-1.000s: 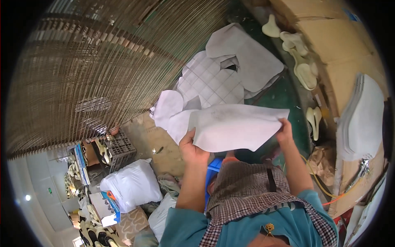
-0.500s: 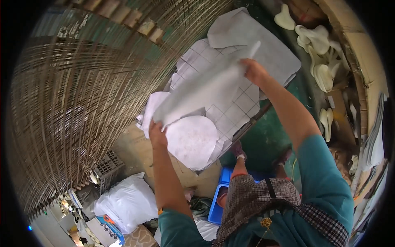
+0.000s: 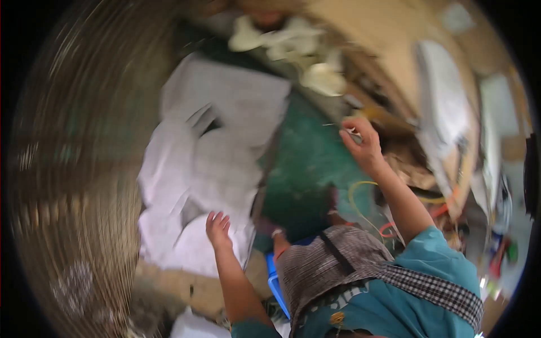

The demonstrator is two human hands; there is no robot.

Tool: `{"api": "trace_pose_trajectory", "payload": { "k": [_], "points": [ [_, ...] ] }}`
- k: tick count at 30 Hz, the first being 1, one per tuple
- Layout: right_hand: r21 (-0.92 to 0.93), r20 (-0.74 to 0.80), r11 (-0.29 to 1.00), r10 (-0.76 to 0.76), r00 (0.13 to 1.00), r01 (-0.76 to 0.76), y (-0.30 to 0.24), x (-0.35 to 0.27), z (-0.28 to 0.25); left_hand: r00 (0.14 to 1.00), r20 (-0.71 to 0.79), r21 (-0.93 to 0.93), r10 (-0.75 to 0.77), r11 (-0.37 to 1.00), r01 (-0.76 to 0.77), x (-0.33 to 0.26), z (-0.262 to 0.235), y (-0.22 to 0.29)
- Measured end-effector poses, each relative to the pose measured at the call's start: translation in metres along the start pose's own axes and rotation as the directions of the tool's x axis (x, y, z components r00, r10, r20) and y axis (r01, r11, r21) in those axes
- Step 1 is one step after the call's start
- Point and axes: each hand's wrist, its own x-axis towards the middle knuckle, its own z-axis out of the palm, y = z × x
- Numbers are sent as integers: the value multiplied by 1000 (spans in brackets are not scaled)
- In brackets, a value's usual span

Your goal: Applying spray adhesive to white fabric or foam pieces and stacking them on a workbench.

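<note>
White sheets (image 3: 231,107) lie spread over a low flat support to my left, overlapping, with a few dark gaps between them. My left hand (image 3: 218,230) hovers over or rests on the near part of these sheets, its fingers stretched and holding nothing. Off to the right, over the green floor, my right hand (image 3: 362,143) is raised with its fingers curled in. Something small and pale shows at those fingers, but blur hides what it is.
Rows of thin rods (image 3: 84,169) stand along the left. Cream moulded pieces (image 3: 324,79) lie at the far side beside cardboard. White panels (image 3: 445,96) lean at the right. A yellow hose (image 3: 355,194) curves over the green floor (image 3: 304,158). A blue crate (image 3: 275,281) is by my legs.
Both hands have let go of the white sheet, which now covers the gridded surface. My right hand has moved away from the sheets. The view has swung right and is blurred.
</note>
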Motion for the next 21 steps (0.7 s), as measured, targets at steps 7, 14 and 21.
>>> {"api": "trace_pose_trajectory", "payload": {
  "k": [7,14,21],
  "points": [
    [-720,-361,657,-78,929,-224,114,8,-230,796,603,74,55,989,-125,-122,267,-39],
    [-386,-263,878,191,946,-284,147,11,-262,558,829,156,-30,971,-179,-243,424,-94],
    [-258,-150,931,226,962,-259,145,16,-286,439,898,116,-35,980,-160,-306,482,-131]
  ]
}}
